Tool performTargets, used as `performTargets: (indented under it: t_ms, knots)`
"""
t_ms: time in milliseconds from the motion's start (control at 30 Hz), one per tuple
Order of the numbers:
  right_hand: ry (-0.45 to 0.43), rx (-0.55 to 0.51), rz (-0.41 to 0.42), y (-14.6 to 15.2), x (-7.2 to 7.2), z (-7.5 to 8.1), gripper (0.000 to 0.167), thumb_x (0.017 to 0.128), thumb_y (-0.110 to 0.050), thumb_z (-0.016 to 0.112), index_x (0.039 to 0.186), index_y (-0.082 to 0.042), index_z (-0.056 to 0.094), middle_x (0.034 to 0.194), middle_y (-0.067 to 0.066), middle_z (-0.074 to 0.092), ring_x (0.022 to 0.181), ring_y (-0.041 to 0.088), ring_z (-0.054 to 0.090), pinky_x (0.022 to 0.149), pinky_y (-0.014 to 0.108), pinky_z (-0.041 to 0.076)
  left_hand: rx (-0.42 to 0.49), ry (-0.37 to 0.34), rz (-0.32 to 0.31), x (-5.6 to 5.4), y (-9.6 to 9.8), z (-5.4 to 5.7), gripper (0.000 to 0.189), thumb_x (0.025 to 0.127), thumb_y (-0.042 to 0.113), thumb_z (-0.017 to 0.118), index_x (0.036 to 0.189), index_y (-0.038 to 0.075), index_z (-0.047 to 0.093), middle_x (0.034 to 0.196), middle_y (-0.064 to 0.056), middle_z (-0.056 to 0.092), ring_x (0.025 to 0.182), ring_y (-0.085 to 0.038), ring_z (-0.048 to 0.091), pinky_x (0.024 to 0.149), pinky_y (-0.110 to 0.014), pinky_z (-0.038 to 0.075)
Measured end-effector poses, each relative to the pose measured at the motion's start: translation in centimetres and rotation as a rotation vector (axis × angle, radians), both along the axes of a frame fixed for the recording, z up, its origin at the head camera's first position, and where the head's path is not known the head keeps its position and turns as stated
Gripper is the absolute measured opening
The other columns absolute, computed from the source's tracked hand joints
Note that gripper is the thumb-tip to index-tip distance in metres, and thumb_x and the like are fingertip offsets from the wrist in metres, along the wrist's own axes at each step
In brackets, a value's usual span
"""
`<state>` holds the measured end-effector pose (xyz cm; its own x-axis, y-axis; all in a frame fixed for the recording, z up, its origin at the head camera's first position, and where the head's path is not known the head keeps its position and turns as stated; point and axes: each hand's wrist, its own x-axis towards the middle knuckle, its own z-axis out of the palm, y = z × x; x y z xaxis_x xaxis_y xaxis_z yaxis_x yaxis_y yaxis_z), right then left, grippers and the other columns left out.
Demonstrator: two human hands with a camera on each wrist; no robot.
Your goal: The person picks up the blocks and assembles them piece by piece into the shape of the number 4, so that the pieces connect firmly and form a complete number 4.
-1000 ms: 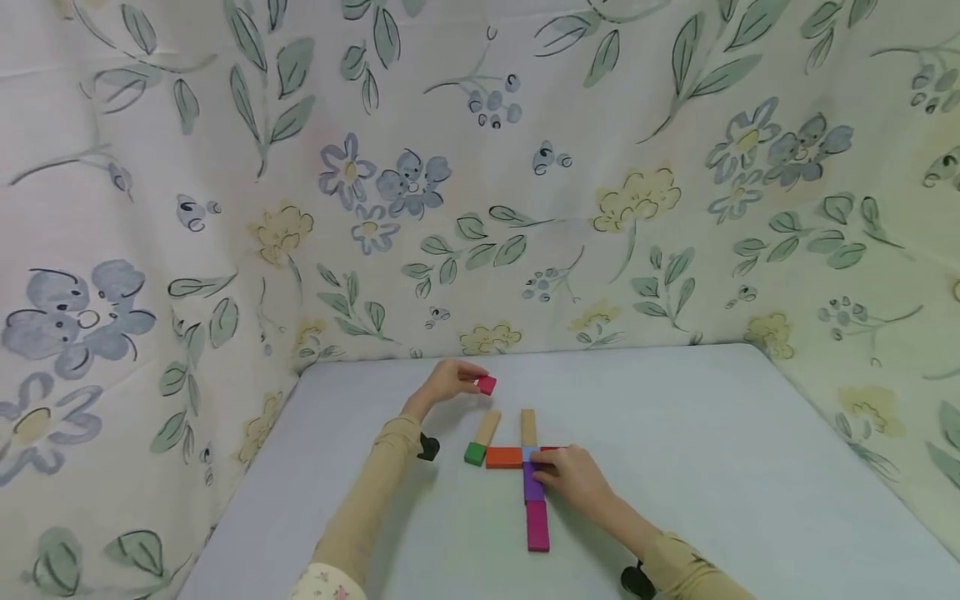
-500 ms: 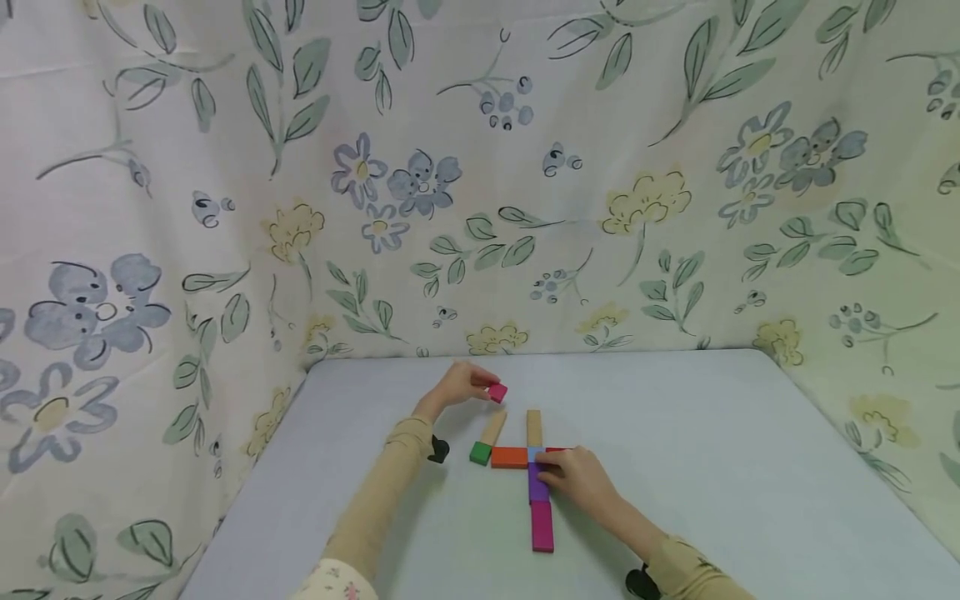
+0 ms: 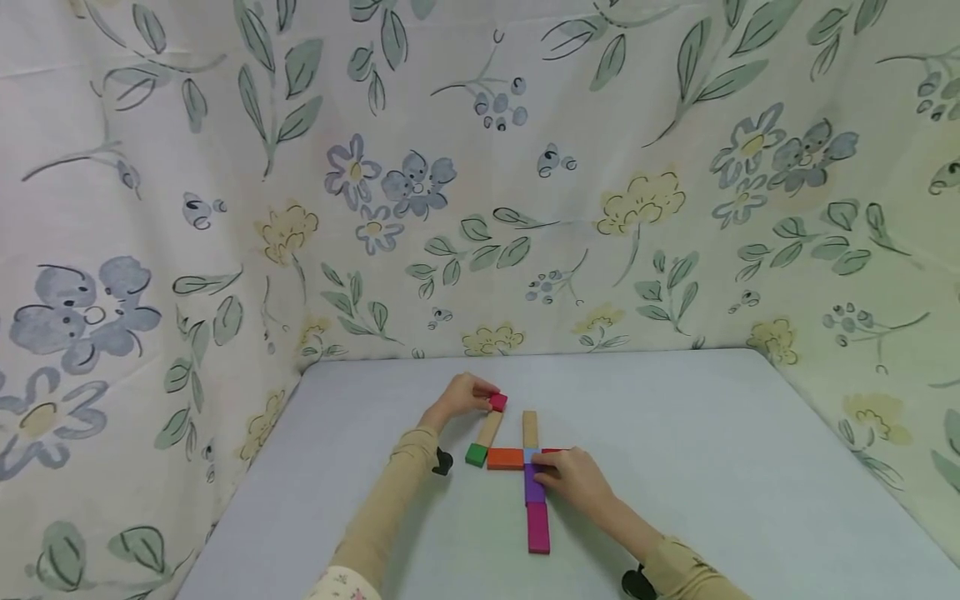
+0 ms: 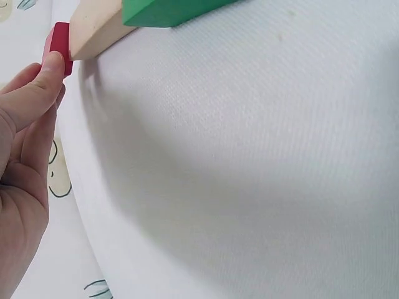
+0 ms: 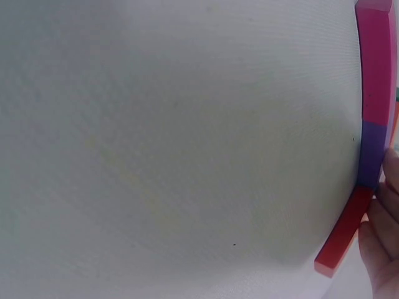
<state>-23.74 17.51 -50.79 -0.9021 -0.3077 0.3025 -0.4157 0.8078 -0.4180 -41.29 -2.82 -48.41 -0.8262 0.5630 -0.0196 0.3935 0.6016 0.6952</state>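
My left hand pinches a small red block between thumb and fingers. It is right at the far end of a slanted plain wooden block, whose near end meets a green block. My right hand rests its fingertips on the purple block and at the light blue block. Beneath that hand, a longer red block is partly hidden in the head view. An orange block lies left of the light blue one, and a magenta block continues below the purple.
A second plain wooden block extends away from the light blue block. All of the blocks are on a white table. Behind and at the sides hangs a floral cloth.
My left hand has brought the small red block closer, down to the far end of the slanted wooden block. My right hand stays in place on the blocks.
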Motion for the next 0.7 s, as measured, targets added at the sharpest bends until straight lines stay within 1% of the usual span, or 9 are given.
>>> performTargets:
  t_ms: [167, 300, 433, 533, 700]
  knots:
    - [-0.020, -0.007, -0.008, -0.11, 0.08, 0.08, 0.024, 0.077, -0.014, 0.076, 0.100, -0.005, 0.075, 0.092, 0.009, 0.075, 0.082, 0.018, 0.071, 0.071, 0.029, 0.057, -0.003, -0.005, -0.002, 0.33, 0.00, -0.05, 0.033, 0.082, 0.002, 0.070, 0.115, 0.005, 0.068, 0.116, -0.013, 0.069, 0.111, -0.026, 0.063, 0.093, -0.035, 0.051]
    - [-0.040, -0.015, -0.014, -0.10, 0.05, 0.10, 0.025, 0.078, -0.015, 0.077, 0.101, -0.005, 0.075, 0.092, 0.009, 0.075, 0.081, 0.017, 0.071, 0.071, 0.029, 0.057, -0.018, 0.008, -0.018, 0.22, -0.04, -0.35, 0.032, 0.083, 0.004, 0.070, 0.116, 0.005, 0.068, 0.115, -0.012, 0.069, 0.110, -0.024, 0.064, 0.092, -0.034, 0.051]
    - [-0.039, -0.008, -0.016, -0.07, 0.02, 0.09, 0.025, 0.078, -0.015, 0.077, 0.101, -0.006, 0.075, 0.092, 0.008, 0.075, 0.081, 0.016, 0.071, 0.071, 0.029, 0.057, -0.026, 0.013, -0.031, 0.12, -0.07, -0.52, 0.031, 0.084, 0.005, 0.069, 0.116, 0.004, 0.068, 0.115, -0.012, 0.069, 0.110, -0.024, 0.064, 0.093, -0.035, 0.051]
    - [-0.032, -0.007, -0.015, -0.04, 0.03, 0.08, 0.025, 0.078, -0.015, 0.077, 0.101, -0.006, 0.075, 0.092, 0.008, 0.075, 0.080, 0.016, 0.071, 0.071, 0.028, 0.057, -0.026, 0.006, -0.037, 0.18, -0.09, -0.52, 0.031, 0.085, 0.005, 0.068, 0.116, 0.003, 0.067, 0.115, -0.013, 0.069, 0.111, -0.025, 0.063, 0.094, -0.036, 0.050]
    - [-0.030, -0.015, -0.009, -0.02, 0.10, 0.15, 0.023, 0.078, -0.014, 0.076, 0.100, -0.006, 0.075, 0.090, 0.008, 0.075, 0.077, 0.015, 0.070, 0.069, 0.026, 0.056, -0.026, 0.014, -0.059, 0.30, -0.07, -0.53, 0.030, 0.086, 0.003, 0.066, 0.116, 0.002, 0.067, 0.115, -0.015, 0.068, 0.111, -0.027, 0.063, 0.095, -0.038, 0.050]
